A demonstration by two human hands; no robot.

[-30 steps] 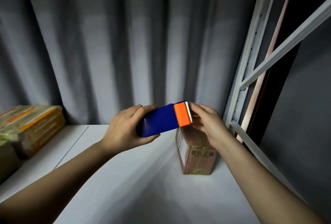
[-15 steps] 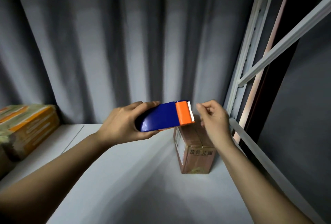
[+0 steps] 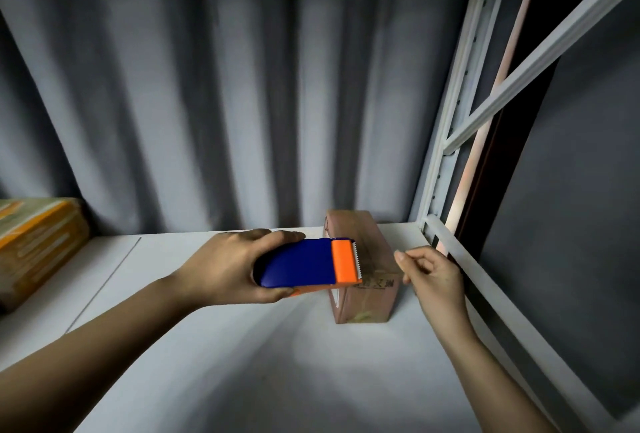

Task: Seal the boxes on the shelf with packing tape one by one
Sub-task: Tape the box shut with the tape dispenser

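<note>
A small brown cardboard box stands on the white shelf, near its back right corner. My left hand grips a blue tape dispenser with an orange head and a toothed blade, held just above the box's left side. To the right of the blade, my right hand pinches the end of a clear tape strip between thumb and forefinger. That strip stretches across the box's front top edge. I cannot tell whether the tape touches the box.
Orange and yellow wrapped boxes are stacked at the shelf's left end. A white metal upright, a diagonal brace and a side rail close the right side. A grey curtain hangs behind.
Both hands have dropped lower, down to the brown box. My right hand has moved right, away from the blade, drawing out a short length of tape.
</note>
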